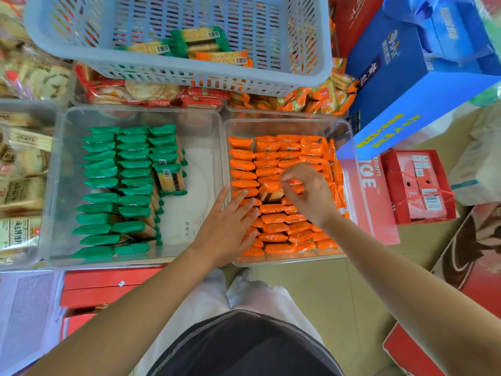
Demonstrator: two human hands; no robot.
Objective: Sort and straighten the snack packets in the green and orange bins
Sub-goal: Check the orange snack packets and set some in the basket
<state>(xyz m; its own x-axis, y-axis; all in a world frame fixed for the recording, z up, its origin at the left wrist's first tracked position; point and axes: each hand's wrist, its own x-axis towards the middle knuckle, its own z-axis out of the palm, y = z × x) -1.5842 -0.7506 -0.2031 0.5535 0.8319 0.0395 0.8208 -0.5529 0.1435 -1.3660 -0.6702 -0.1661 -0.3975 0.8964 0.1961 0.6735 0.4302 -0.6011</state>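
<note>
Pinching: right hand [309, 195], grip closed with thumb and fingertips on one orange packet [271, 191]; the packet stands tilted, biscuit face showing, near the middle of the orange bin.
Other grip: left hand [227, 226] released, fingers straight and lying flat on the orange rows in the near-left part of the same bin, just beside the pinched packet.
Orange bin: clear plastic tub [290, 122], filled almost wall to wall with orange rows [282, 229] of packets set on edge.
Green bin: clear plastic tub [61, 169] side by side with the orange bin, on its left; green rows [103, 183] stand on edge in three columns over its left half, and the right part of its floor is bare.
Odd one: a flat green packet [170, 180] lies face-up against the third column, barcode visible.
Basket: pale blue slotted basket [81, 63] beyond both bins, holding loose packets [200, 40], two green and one orange.
Surroundings: blue carton [401, 85] to the right, red gift box [423, 185] near it, tan floor [311, 294] underfoot.
</note>
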